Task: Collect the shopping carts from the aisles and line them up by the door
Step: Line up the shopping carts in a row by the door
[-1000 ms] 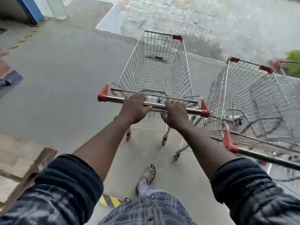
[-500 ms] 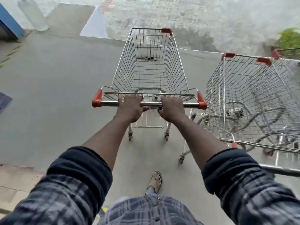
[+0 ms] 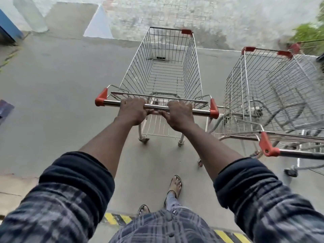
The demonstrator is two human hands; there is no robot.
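Observation:
A wire shopping cart [image 3: 166, 67] with red corner caps stands straight ahead on grey concrete, its basket bare. My left hand [image 3: 132, 110] grips its chrome handle bar [image 3: 201, 112] left of the middle. My right hand [image 3: 178, 114] grips the same bar just to the right, the thumbs nearly meeting. A second wire cart [image 3: 263, 88] stands parallel on the right, its red-capped handle [image 3: 268, 148] near my right forearm. More wire baskets show beyond that cart at the right edge.
A paved strip and low kerb [image 3: 219, 49] run across beyond the cart fronts. A blue post [image 3: 8, 28] stands far left, green plants [image 3: 308, 35] far right. A yellow-black hazard strip [image 3: 115, 219] lies at my feet. Open concrete [image 3: 61, 85] spreads to the left.
The cart in my hands has rolled forward and straightened, drawing level beside the right-hand cart. Both hands have kept their grip on the handle bar.

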